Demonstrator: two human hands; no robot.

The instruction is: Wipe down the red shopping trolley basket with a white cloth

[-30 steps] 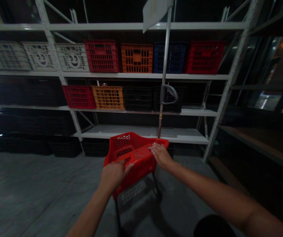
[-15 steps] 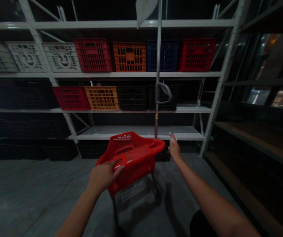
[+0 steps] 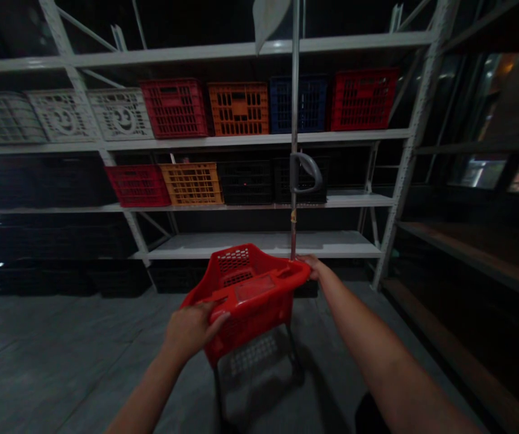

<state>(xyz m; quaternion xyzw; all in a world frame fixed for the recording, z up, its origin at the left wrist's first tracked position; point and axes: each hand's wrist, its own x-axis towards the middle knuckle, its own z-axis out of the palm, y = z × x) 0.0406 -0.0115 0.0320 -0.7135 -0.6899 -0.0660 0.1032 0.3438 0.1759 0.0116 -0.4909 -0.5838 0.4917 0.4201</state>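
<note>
A red plastic shopping basket [image 3: 252, 289] rides on a wheeled stand with thin black legs [image 3: 293, 352], its perforated sides tilted toward me. My left hand [image 3: 190, 330] is closed around the near left rim. My right hand [image 3: 312, 267] holds the basket's far right corner, with the fingers partly behind the rim. A thin metal pole [image 3: 294, 102] rises behind that corner, carrying a grey curved handle [image 3: 305, 173] and a white flag-like sheet [image 3: 268, 18] at its top.
White metal shelving [image 3: 259, 140] holds white, red, orange and blue crates [image 3: 239, 108] above, with red, orange and black crates [image 3: 191, 184] lower down. Dark crates [image 3: 55, 277] stand at floor level on the left. Grey concrete floor [image 3: 60, 355] stretches around the stand; wooden shelves [image 3: 462, 253] stand on the right.
My right hand has come down from beside the basket, where it was raised and apart, and now holds the far right corner. The left hand stays on the rim.
</note>
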